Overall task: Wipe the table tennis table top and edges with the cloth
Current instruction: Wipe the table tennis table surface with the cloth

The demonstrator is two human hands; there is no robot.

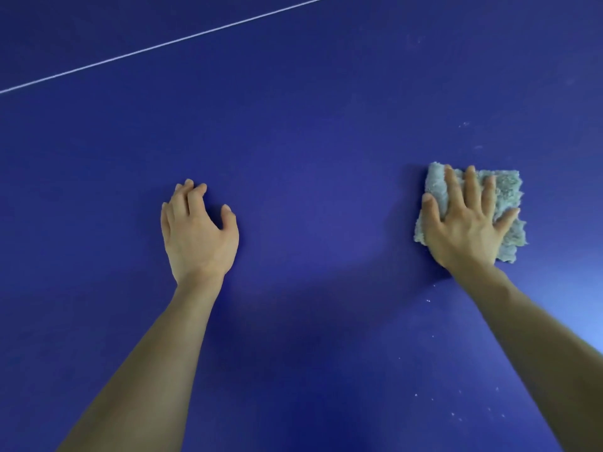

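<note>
The blue desk (293, 125) fills the view from border to border, so its rim cannot be seen from here. A thin white line (169, 44) crosses the far left part on a slant, rising toward the right. Broad bare surface lies between the two hands, beyond them up to the line, and to the left of the left hand.

The cloth (509, 190) lies flat on the desk at the right, well apart from the white line. The right hand (463, 223) lies on top of it, palm down, with its fingers (470, 187) straight and spread wide, pressing rather than gripping. Cloth shows past the fingertips and along both sides of the hand.

The left hand (199, 233) is on the bare desk to the left, well apart from the cloth. Its fingers are loosely curled with the tips on the surface, the thumb is held out to the side, and it holds nothing.

The desk top looks smooth, matte and evenly coloured, with a paler sheen at the right border. The cloth is pale grey-blue, roughly rectangular, thick and nubbly, with ragged, fuzzy edges. Small white specks (427, 301) dot the surface beside the right forearm, and a few more lie beyond the cloth.
</note>
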